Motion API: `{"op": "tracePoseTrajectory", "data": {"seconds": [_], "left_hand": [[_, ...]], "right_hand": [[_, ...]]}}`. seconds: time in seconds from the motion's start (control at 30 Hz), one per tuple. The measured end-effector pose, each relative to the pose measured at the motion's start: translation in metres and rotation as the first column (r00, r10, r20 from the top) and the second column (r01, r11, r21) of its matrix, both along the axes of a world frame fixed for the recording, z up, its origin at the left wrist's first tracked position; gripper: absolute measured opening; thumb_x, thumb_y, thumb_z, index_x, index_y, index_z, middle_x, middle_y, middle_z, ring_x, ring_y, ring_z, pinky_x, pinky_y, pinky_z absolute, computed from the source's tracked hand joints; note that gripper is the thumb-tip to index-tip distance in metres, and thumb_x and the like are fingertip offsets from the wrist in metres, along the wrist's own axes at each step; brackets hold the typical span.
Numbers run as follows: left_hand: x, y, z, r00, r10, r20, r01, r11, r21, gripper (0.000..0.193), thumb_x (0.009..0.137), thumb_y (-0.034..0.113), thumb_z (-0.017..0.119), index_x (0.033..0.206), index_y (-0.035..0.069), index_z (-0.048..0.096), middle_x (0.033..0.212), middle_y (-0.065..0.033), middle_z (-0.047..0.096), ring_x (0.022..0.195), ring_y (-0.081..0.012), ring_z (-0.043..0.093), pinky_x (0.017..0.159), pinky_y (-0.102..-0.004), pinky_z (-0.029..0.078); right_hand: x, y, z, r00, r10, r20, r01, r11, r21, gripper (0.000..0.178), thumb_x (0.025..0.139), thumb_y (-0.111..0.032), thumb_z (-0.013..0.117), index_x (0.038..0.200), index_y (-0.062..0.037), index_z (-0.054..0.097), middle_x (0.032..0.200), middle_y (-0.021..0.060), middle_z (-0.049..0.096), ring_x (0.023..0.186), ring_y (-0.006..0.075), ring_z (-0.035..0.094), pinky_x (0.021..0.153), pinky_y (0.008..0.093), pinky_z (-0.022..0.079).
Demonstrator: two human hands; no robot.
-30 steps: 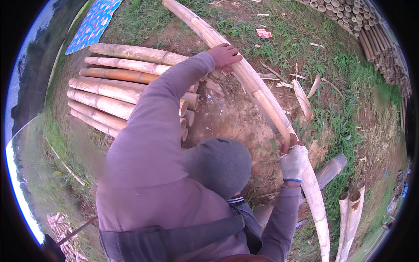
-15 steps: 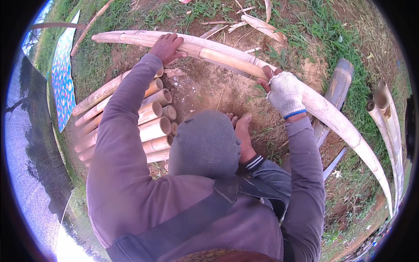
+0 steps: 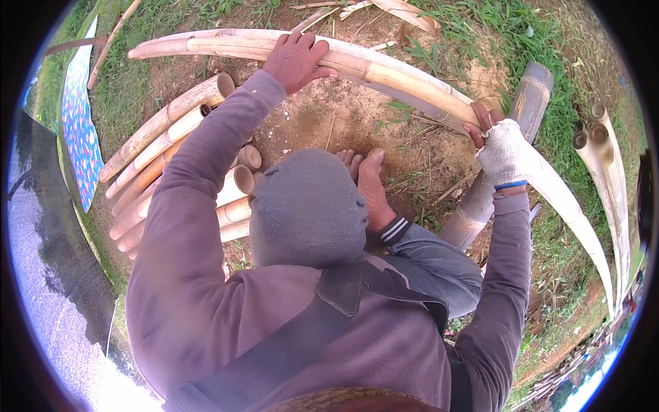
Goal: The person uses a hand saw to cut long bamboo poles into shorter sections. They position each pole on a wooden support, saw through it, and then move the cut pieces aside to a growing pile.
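My left hand (image 3: pixel 298 62) wraps over a long, pale bamboo pole (image 3: pixel 412 89) that lies across the ground in front of me. Its fingers rest on the far side and the thumb on the near side. Further right, my right hand (image 3: pixel 504 147), in a white knit glove with bare fingertips, grips the same bamboo. A lengthwise line runs along the bamboo; whether it is one split pole or two pieces together, I cannot tell. A bare foot (image 3: pixel 373 189) with a striped cuff rests on the soil below it.
Cut bamboo lengths (image 3: pixel 165 110) are stacked at the left. A thick grey bamboo piece (image 3: pixel 532 96) lies under the pole at right. More bamboo poles (image 3: pixel 607 165) stand at far right. A blue patterned cloth (image 3: pixel 81 130) hangs at left; split scraps (image 3: pixel 405 14) lie beyond.
Both hands have moved to the right, the right one further. A joint on the bamboo's near side now lies further right. The whole view has shifted slightly.
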State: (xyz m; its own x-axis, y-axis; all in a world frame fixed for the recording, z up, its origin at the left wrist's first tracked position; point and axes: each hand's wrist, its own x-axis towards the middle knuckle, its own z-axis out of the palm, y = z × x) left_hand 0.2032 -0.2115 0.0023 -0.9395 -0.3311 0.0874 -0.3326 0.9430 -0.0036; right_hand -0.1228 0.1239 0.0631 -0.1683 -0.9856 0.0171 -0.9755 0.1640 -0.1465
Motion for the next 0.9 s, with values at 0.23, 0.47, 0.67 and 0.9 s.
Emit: {"op": "tracePoseTrajectory", "data": {"seconds": [0.23,0.47,0.67,0.9], "left_hand": [[-0.017,0.028,-0.026,0.967,0.057,-0.247,-0.042,0.997,0.065,0.061,0.096,0.058,0.073,0.135,0.013,0.063,0.121,-0.0127,0.058,0.119,-0.0356,0.054,0.11,-0.0571,0.038],[-0.041,0.075,-0.03,0.924,-0.06,-0.378,0.089,0.994,0.06,0.064,0.096,0.042,0.073,0.153,0.016,0.059,0.165,-0.0215,0.041,0.153,-0.0504,0.032,0.126,-0.0698,0.02],[-0.157,0.15,0.018,0.865,-0.482,-0.139,0.498,0.86,0.115,0.096,0.087,0.041,0.082,0.164,0.005,0.038,0.162,-0.0201,0.044,0.154,-0.0397,0.037,0.128,-0.066,0.021],[-0.202,0.176,0.005,0.866,-0.499,-0.014,0.496,0.857,0.144,0.11,0.083,0.046,0.086,0.166,0.001,0.03,0.156,-0.0197,0.049,0.146,-0.037,0.045,0.123,-0.0593,0.03]], "right_hand": [[-0.004,0.016,-0.008,0.976,-0.164,-0.143,0.148,0.982,-0.118,0.045,0.096,-0.041,0.077,0.134,-0.0192,0.072,0.117,0.0072,0.066,0.11,0.0329,0.065,0.091,0.0493,0.051],[-0.002,0.026,-0.018,0.96,-0.279,0.036,0.279,0.96,0.001,0.041,0.092,-0.049,0.073,0.12,-0.0187,0.076,0.102,0.0121,0.072,0.099,0.0376,0.071,0.085,0.0537,0.055],[-0.01,0.03,-0.045,0.951,-0.305,0.057,0.307,0.951,-0.039,0.047,0.087,-0.054,0.076,0.122,-0.0227,0.076,0.119,0.0087,0.068,0.112,0.0338,0.068,0.096,0.0566,0.048],[0.022,0.094,0.01,0.873,-0.486,0.021,0.476,0.844,-0.249,0.066,0.086,-0.054,0.078,0.138,-0.0147,0.066,0.134,0.0117,0.063,0.136,0.0367,0.054,0.117,0.0593,0.04]]}}
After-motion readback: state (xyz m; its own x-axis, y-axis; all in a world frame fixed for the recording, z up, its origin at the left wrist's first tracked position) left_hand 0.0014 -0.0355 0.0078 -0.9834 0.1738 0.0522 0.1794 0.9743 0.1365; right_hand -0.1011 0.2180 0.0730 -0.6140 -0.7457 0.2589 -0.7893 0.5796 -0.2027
